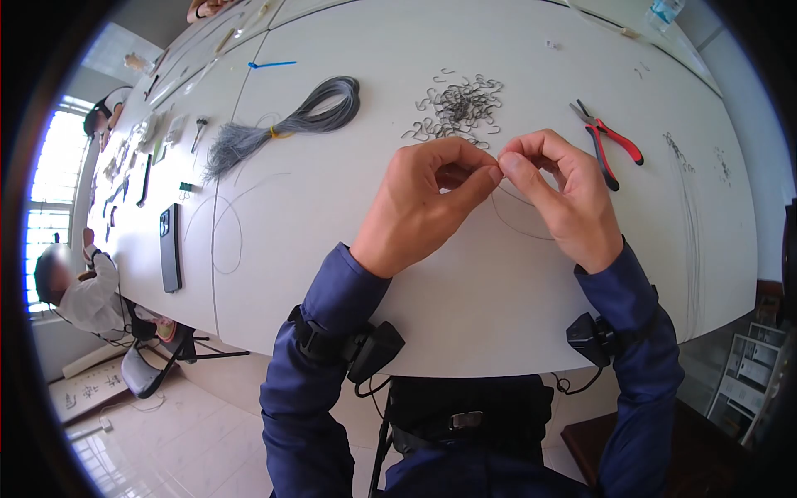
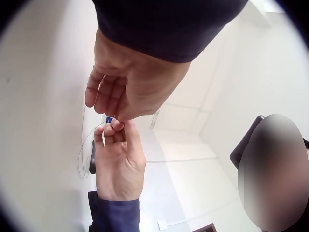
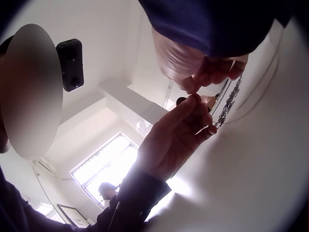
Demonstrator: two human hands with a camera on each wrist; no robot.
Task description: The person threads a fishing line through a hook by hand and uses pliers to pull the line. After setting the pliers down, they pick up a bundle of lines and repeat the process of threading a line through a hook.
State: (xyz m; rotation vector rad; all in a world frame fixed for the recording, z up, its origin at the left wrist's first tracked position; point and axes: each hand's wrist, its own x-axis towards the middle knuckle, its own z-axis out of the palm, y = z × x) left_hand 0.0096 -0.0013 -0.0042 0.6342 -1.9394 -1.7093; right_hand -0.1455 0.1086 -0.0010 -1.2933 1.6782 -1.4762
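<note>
My left hand [image 1: 427, 203] and right hand [image 1: 569, 199] meet above the white table [image 1: 432, 324], thumb and forefinger tips together. Both pinch a thin grey wire [image 1: 516, 227], which hangs in a curved loop below the fingers. The same wire [image 2: 80, 162] shows as a loop beside the hands in the left wrist view. What lies right between the fingertips is hidden. Just beyond the hands is a heap of small metal S-shaped hooks [image 1: 465, 106]. Right of them, red-handled pliers [image 1: 599, 143] lie with their jaws apart.
A tied bundle of grey wire [image 1: 320, 108] lies at the left, near a loose curled strand [image 1: 241, 236] and a black phone [image 1: 170, 249]. Straight wires [image 1: 691, 232] lie far right. A blue tie [image 1: 272, 64] is at the back. Other people sit along the left side.
</note>
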